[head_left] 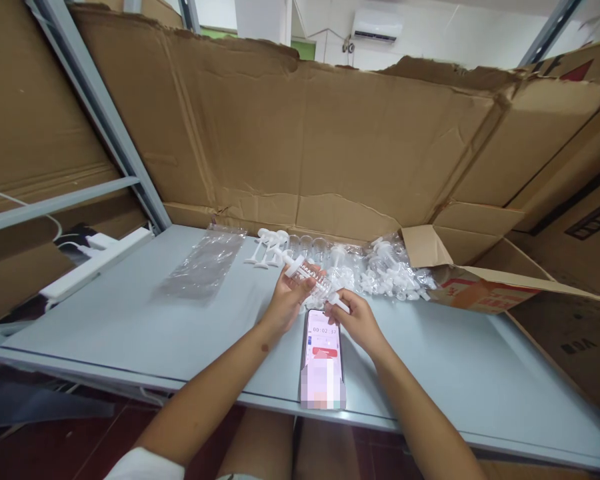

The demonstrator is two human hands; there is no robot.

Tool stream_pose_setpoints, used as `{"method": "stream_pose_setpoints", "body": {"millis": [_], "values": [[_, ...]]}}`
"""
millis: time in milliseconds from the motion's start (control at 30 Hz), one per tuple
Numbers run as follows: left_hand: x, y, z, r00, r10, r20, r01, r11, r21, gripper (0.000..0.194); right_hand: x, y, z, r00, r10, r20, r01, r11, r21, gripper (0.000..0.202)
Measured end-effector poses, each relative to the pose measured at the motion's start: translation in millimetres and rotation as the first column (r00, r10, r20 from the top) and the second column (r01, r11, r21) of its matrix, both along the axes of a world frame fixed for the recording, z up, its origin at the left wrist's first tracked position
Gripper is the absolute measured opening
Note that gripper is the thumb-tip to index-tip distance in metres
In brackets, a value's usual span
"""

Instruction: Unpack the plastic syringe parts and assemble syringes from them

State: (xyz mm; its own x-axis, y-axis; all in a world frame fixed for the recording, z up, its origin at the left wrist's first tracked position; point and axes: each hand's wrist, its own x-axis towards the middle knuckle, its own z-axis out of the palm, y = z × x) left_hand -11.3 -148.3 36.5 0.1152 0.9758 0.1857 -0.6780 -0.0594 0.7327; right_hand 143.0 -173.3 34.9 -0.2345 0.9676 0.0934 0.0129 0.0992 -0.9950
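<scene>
Clear cylinder (315, 275): centre of the frame, held tilted above the worktop (180, 323), probably so each hand reaches one end.
Left hand (285, 300): grip closed around the cylinder's body, seemingly to steady it.
Right hand (359, 322): grip pinching a white piece (341, 303) at the lower right end, likely for finer control.
Bagged white parts (383, 268): right of centre, beside the open carton (490, 295), apparently within easy reach.
Phone (324, 367): lower centre, screen up, presumably so its timer is readable.

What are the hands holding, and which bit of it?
The left hand holds a clear tube around its body; the right hand pinches a white piece at the tube's lower end. Whether they're joined, I can't tell.
</scene>
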Motion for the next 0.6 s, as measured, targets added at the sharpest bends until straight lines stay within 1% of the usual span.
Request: {"method": "stream_pose_setpoints", "body": {"millis": [33,67,100,167,200,267,333,400,467,533,600], "values": [[0.4,-0.1,-0.4,1.000,-0.005,-0.002,0.005,1.000,-0.001,0.042,-0.2,-0.3,-0.4,1.000,0.002,0.015,-0.002,1.000,0.008,0.025],[0.8,-0.3,-0.5,1.000,-0.007,-0.008,0.007,1.000,0.000,0.041,-0.1,-0.7,-0.3,0.999,0.031,0.016,-0.031,1.000,-0.004,0.029],[1.0,-0.6,-0.5,1.000,-0.004,-0.016,0.004,1.000,0.005,0.040,0.3,-1.0,0.4,0.997,0.078,-0.002,-0.078,0.996,-0.040,0.033],[1.1,-1.2,-0.1,0.999,-0.001,-0.033,0.001,1.000,0.014,0.039,1.2,-1.4,2.5,0.982,0.176,-0.069,-0.185,0.972,-0.149,0.038],[1.1,-1.5,0.1,0.999,-0.002,-0.039,0.002,1.000,0.018,0.039,1.6,-1.3,3.7,0.975,0.199,-0.100,-0.216,0.957,-0.196,0.042],[0.9,-1.8,0.3,0.999,-0.011,-0.040,0.012,1.000,0.020,0.039,1.9,-0.7,5.5,0.969,0.201,-0.142,-0.232,0.939,-0.254,0.048],[0.9,-1.8,0.1,0.999,-0.023,-0.027,0.024,1.000,0.019,0.040,1.6,-0.1,6.5,0.976,0.166,-0.141,-0.195,0.955,-0.224,0.041],[0.9,-1.5,-0.1,1.000,-0.027,-0.010,0.028,1.000,0.014,0.041,0.6,0.2,6.8,0.987,0.111,-0.117,-0.127,0.981,-0.146,0.032],[0.9,-1.3,-0.1,1.000,-0.025,-0.004,0.025,1.000,0.008,0.041,-0.6,0.0,6.5,0.995,0.065,-0.079,-0.071,0.994,-0.080,0.026],[0.8,-1.2,0.0,1.000,-0.018,-0.008,0.018,1.000,0.008,0.041,-1.8,-0.3,5.6,0.998,0.030,-0.049,-0.033,0.998,-0.048,0.028],[0.6,-1.0,0.0,1.000,-0.012,-0.017,0.013,1.000,0.012,0.041,-2.4,-0.1,4.2,0.999,0.003,-0.037,-0.004,1.000,-0.029,0.035]]}}
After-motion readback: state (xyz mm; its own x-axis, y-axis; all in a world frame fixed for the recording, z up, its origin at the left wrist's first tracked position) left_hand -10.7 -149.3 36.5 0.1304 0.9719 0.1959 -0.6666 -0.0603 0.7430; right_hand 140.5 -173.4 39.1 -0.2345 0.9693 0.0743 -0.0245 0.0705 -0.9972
